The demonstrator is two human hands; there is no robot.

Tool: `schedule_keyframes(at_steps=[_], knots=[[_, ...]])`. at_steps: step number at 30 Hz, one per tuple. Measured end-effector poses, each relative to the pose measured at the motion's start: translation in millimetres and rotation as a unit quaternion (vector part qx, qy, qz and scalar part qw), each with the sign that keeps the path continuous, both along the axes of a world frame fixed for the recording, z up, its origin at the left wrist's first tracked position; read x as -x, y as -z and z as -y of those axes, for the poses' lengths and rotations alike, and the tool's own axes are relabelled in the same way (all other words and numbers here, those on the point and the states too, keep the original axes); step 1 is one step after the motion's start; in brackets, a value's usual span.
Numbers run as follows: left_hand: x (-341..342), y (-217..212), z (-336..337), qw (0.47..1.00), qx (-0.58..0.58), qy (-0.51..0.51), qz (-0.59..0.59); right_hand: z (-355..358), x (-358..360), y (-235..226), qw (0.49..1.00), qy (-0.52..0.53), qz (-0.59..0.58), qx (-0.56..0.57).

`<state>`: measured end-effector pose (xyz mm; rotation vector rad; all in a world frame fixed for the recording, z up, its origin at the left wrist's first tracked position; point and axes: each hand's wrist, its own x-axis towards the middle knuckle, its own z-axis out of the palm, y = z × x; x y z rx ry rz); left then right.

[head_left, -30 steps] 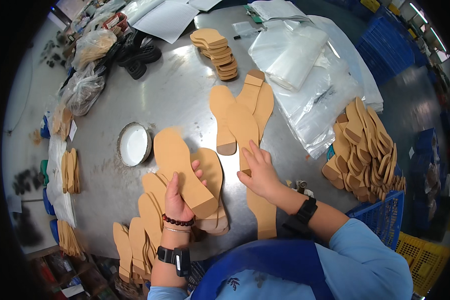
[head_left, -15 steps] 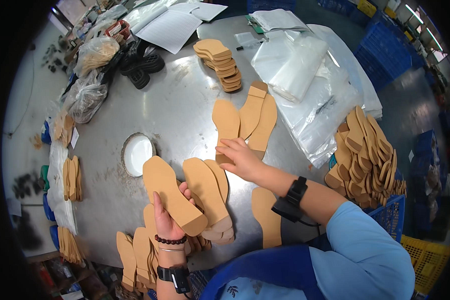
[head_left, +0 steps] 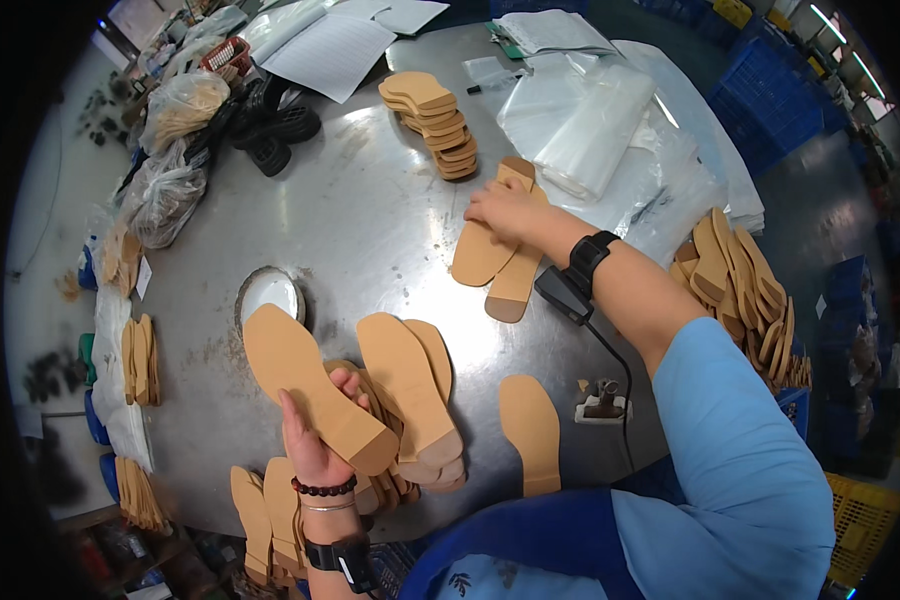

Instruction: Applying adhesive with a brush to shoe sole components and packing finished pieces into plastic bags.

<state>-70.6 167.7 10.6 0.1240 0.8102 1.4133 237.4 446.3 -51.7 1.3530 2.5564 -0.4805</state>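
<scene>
Tan insole blanks covered much of the grey metal table [head_left: 370,210] when I checked this moment. The left hand [head_left: 315,440] had its fingers clamped on one tan insole [head_left: 315,388], held tilted above the fanned pile [head_left: 410,400] at the near edge. The right hand [head_left: 505,208] lay flat, fingers together, pressing on the overlapping insoles [head_left: 495,260] right of the table's middle, just beside the clear plastic bags [head_left: 610,130]. In my judgement, a clean pick there called for sliding the top piece free without dragging its neighbours. Open room lay at the table's centre; the round white dish [head_left: 268,293], a single insole [head_left: 532,430] near the front edge and the far stack [head_left: 435,120] bounded it.
</scene>
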Motion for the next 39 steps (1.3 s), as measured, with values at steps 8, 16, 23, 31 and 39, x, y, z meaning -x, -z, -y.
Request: schedule_keyframes(at_steps=[8, 16, 23, 31, 39], knots=[[-60, 15, -36, 0.989, -0.101, 0.107, 0.025, 75, 38, -73, 0.700, 0.131, -0.595, 0.373], [-72, 23, -3, 0.980, -0.037, 0.154, 0.123, 162, -6, 23, 0.977, 0.087, -0.104, -0.166], [-55, 0, 29, 0.980, -0.100, 0.151, 0.081, 221, -63, -79, 0.758, 0.239, -0.599, -0.094], [-29, -4, 72, 0.984, -0.098, 0.113, 0.094, 386, -64, -33, 0.969, -0.125, -0.212, 0.034], [58, -45, 110, 0.969, -0.023, -0.083, -0.231, 433, -59, 18, 0.979, -0.111, -0.158, -0.066]])
